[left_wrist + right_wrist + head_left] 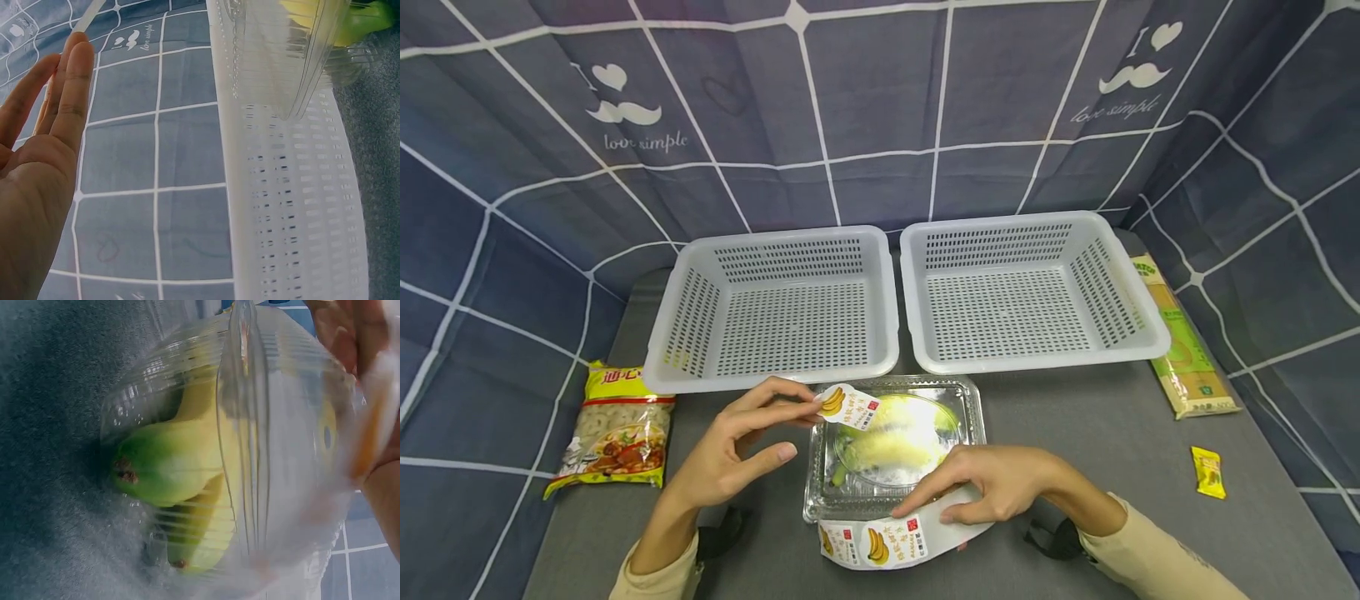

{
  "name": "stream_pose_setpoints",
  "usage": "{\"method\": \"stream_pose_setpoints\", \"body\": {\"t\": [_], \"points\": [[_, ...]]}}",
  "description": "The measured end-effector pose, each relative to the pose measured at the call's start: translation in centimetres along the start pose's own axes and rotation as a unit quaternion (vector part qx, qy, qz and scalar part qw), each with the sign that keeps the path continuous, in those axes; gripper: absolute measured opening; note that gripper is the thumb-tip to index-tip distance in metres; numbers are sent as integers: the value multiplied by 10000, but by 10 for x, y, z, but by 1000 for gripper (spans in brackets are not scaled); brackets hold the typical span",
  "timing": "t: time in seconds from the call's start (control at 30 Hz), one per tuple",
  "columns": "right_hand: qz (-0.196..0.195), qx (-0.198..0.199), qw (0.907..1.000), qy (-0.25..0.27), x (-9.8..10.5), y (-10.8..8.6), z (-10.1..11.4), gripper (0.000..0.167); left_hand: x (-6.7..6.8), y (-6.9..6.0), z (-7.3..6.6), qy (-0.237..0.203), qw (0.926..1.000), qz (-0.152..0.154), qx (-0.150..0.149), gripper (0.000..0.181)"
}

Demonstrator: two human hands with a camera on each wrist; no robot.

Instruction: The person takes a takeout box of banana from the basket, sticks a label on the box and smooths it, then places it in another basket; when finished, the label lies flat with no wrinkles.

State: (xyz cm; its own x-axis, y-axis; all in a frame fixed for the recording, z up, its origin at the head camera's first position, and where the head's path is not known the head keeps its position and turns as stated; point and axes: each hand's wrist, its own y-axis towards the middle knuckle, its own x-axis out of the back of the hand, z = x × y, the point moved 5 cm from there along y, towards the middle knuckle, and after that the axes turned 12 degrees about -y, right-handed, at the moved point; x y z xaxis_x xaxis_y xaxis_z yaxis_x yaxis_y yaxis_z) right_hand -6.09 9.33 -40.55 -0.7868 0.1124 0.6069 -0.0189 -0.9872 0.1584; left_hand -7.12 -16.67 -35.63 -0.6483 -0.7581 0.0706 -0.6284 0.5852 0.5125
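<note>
The left hand point(726, 454) was at the container's left side, thumb apart and fingers reaching rightward with a loose label point(853, 407). The label seemed nipped between two fingertips, though the left wrist view caught it only edge-on. The right hand point(1000, 479) gripped the label sheet point(872, 546) near its right end, the index finger laid along it toward the left.

The clear container point(973, 408) lay between the hands, to the right of the left one and leftward of the right one. The relation that mattered was label to lid: the label appeared above the far left part of the lid, its long axis running left to right and dipping toward the person at its right end. The container's longer side ran left to right too, as did the fruit point(169, 462) inside. The left hand, having the label, was nearer the far left corner; the right hand was nearer the close right one, with the sheet along the container's near edge.

Beyond the container stood the left basket point(883, 317) and the right basket point(1045, 364), side by side.
</note>
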Motion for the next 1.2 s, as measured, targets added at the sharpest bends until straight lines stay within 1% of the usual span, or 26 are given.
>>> {"method": "stream_pose_setpoints", "body": {"t": [0.07, 0.13, 0.2, 0.3, 0.43, 0.53, 0.6, 0.67, 0.77, 0.83, 0.9, 1.0, 1.1, 1.2], "points": [[-47, -170, 9998, -84, -1, -2, 1, 41, 0, -1, 0, -29, 10000, 2, 14, 46], [-101, -257, 9996, -99, -1, -5, 1, 41, 1, -1, 0, -54, 10000, 1, 19, 46], [-162, -235, 9996, 9, -1, -6, 3, 40, 1, -1, 0, -87, 10000, 5, 21, 46], [-278, -91, 9990, 333, -1, -6, 4, 41, 0, -2, 0, -89, 10000, 26, 35, 45], [-621, 65, 9973, 383, 2, -6, 2, 43, -1, -2, 1, -21, 10000, 55, 31, 45], [-1035, 23, 9946, 87, 7, -8, -4, 42, -1, -1, 1, 100, 9999, 66, 33, 46], [-1343, -76, 9909, -107, 11, -10, -9, 42, -1, 0, 2, 112, 9999, 106, 34, 46], [-1712, -218, 9842, -406, 16, -14, -15, 43, -2, 2, 3, 100, 9998, 172, 16, 46], [-2208, -484, 9703, -856, 24, -20, -21, 48, -2, 5, 4, 145, 9995, 285, 9, 46], [-2442, -696, 9615, -1048, 30, -24, -24, 52, -2, 9, 4, 244, 9991, 355, 38, 46], [-2570, -938, 9550, -1150, 35, -27, -26, 56, -2, 13, 5, 314, 9986, 420, 107, 46], [-2622, -1262, 9500, -1130, 39, -31, -30, 61, -2, 20, 6, 200, 9978, 569, 264, 45], [-2586, -1431, 9487, -1123, 39, -32, -33, 66, -3, 25, 10, -15, 9951, 819, 551, 42], [-2534, -1455, 9497, -1127, 37, -33, -34, 69, -5, 30, 18, -76, 9890, 1126, 958, 37]]}}
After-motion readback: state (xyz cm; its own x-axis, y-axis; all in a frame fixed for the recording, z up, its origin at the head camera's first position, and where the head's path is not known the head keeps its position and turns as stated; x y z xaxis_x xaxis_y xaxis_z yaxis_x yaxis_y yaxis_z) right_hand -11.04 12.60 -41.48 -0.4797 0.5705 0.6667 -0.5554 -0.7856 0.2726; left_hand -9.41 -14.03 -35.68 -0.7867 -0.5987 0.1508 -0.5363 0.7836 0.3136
